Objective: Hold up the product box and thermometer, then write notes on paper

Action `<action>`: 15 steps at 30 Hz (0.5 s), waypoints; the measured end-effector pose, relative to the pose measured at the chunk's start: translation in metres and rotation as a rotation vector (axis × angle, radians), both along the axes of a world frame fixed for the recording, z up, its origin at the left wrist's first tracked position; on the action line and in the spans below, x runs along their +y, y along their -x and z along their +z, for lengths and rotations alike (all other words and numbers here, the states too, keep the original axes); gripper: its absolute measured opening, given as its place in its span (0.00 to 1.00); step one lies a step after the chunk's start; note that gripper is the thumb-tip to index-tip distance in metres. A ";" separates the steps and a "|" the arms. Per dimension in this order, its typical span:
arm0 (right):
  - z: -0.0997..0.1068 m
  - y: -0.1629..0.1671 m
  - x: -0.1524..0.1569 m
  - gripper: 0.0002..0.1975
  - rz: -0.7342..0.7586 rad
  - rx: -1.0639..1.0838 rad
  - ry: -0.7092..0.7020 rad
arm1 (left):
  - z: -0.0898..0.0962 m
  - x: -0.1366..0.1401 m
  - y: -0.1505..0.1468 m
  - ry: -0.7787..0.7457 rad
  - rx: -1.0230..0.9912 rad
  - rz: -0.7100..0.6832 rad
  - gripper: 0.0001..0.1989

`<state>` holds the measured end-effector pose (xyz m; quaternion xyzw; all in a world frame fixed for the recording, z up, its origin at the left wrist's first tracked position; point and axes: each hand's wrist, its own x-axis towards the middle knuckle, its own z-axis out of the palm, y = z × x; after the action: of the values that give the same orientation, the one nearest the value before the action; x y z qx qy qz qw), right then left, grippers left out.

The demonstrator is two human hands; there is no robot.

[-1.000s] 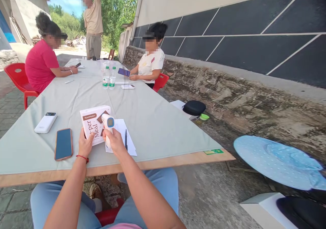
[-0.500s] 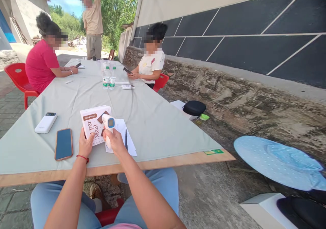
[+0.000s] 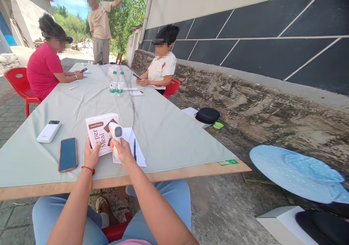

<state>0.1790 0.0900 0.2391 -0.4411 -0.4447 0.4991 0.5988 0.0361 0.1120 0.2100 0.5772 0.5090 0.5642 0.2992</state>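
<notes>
My left hand (image 3: 92,153) grips the lower left edge of a white and brown meal box (image 3: 96,133) that bears the word NutriMotion. Wrapped around the handle of a white infrared thermometer (image 3: 117,132) is my right hand (image 3: 123,150). The thermometer's small screen faces me, and its front end lies over the right part of the box. Whether it touches the box I cannot tell. Under and to the right of my right hand are paper sheets (image 3: 140,159) with a black pen (image 3: 134,149) on them. A phone in an orange case (image 3: 68,155) lies left of my left hand.
On the cloth-covered table (image 3: 169,139) lies a white power bank (image 3: 49,131). Two green-capped water bottles (image 3: 116,84) stand farther back. Two people sit at the far sides, each with a phone; another stands behind. A blue hat (image 3: 297,174) is at the right.
The standing person's raised arm has swung outward to the right. My hands, the box and the thermometer stay practically where they were.
</notes>
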 end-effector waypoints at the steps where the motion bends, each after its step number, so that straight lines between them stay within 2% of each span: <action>1: -0.001 0.000 0.000 0.16 0.011 0.006 -0.003 | 0.000 0.000 0.000 0.000 -0.004 0.001 0.25; 15: -0.001 -0.001 0.000 0.14 0.036 0.038 0.006 | 0.003 -0.001 -0.001 0.019 -0.021 -0.006 0.26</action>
<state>0.1805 0.0900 0.2377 -0.4253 -0.4398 0.5194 0.5966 0.0366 0.1106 0.2129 0.5699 0.5095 0.5645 0.3115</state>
